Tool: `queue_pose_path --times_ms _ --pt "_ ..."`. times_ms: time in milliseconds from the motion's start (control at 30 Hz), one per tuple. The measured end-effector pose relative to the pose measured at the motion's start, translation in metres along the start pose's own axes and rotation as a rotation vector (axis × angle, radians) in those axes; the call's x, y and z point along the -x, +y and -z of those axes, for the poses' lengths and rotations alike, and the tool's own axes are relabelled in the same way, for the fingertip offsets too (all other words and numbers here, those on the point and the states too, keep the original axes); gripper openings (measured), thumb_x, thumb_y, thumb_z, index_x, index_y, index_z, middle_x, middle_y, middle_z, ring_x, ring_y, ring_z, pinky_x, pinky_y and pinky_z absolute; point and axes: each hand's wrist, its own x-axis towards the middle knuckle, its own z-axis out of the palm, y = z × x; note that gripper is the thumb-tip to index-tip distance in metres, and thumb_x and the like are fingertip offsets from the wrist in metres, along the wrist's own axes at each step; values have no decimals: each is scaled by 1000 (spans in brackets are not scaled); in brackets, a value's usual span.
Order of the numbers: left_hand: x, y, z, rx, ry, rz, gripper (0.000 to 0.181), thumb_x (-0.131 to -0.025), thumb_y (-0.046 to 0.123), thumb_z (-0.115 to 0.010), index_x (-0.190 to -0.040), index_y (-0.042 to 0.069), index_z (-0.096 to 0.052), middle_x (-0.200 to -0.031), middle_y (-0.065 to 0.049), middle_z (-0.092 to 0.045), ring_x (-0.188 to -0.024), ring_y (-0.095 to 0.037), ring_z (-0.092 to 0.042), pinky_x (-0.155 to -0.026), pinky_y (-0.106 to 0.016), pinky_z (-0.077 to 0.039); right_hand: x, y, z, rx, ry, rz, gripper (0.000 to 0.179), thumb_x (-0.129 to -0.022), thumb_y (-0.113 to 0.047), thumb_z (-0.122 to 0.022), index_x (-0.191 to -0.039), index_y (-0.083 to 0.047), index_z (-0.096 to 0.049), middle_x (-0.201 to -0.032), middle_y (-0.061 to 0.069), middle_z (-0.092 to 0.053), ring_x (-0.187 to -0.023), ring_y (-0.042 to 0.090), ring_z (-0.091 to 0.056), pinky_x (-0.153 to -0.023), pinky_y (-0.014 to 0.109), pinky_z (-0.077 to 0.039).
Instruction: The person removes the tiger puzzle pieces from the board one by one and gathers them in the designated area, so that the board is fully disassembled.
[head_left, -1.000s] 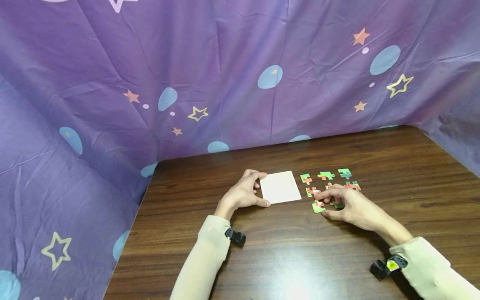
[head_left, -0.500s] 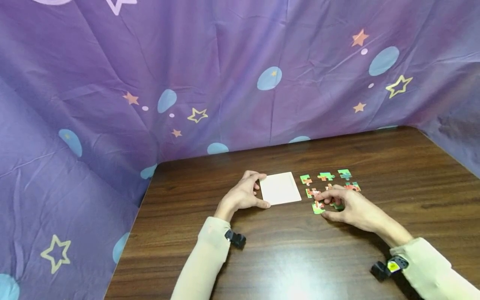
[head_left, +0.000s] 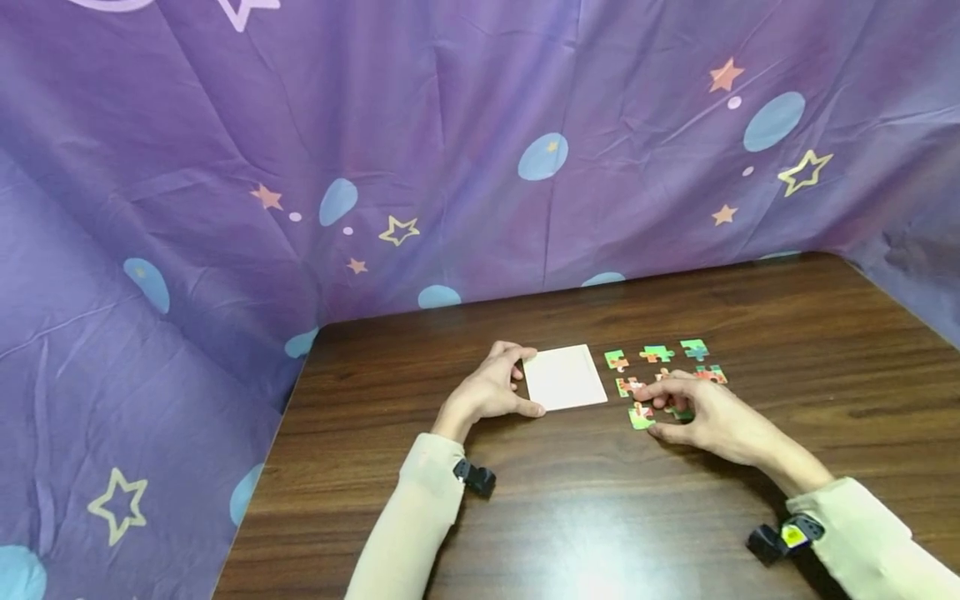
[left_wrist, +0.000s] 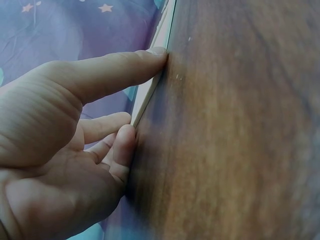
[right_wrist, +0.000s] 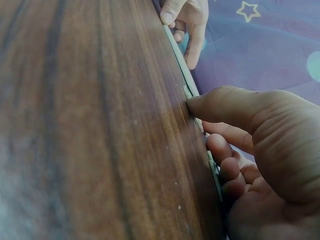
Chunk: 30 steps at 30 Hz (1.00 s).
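Note:
A square white board (head_left: 564,377) lies flat on the table. My left hand (head_left: 489,390) holds its left side, with the thumb at the near corner and the index finger at the far corner; in the left wrist view the board's thin edge (left_wrist: 145,95) meets these fingers. To the right, my right hand (head_left: 712,418) pinches a green-and-red jigsaw piece (head_left: 641,417) at the near left of a group, thumb on one side and index finger on another. Another jigsaw piece (head_left: 626,387) lies just beyond it. The right hand partly covers pieces under its fingers.
More jigsaw pieces lie spread in loose rows: one piece (head_left: 616,360) beside the board, others farther right, such as a far piece (head_left: 657,354) and a corner piece (head_left: 694,349). The brown wooden table (head_left: 570,492) ends at a purple patterned cloth (head_left: 480,150) behind and on the left.

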Motion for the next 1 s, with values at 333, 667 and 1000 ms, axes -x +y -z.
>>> queue_pose_path --times_ms 333,667,1000 --pt "-2 0 -4 -7 18 -4 98 -81 13 -102 -165 8 -51 -159 -9 -40 -117 -20 -55 -100 -35 -53 -2 2 0 -17 46 -3 53 -79 -8 -101 -127 -14 -81 -100 -6 -71 -83 13 -63 -70 23 -51" --pt "-2 2 -2 -40 28 -15 96 -81 12 -101 -163 7 -52 -159 -9 -41 -119 -22 -56 -97 -35 -53 -6 -4 9 -53 88 -62 45 -83 -7 -98 -124 -12 -80 -98 1 -73 -78 13 -63 -66 23 -51" --pt "4 6 4 -72 49 -44 91 -87 19 -98 -165 12 -52 -159 -11 -39 -116 -25 -59 -89 -31 -51 -13 -11 14 65 206 -56 28 -96 -18 -90 -122 -20 -82 -97 2 -65 -79 14 -55 -67 24 -43"
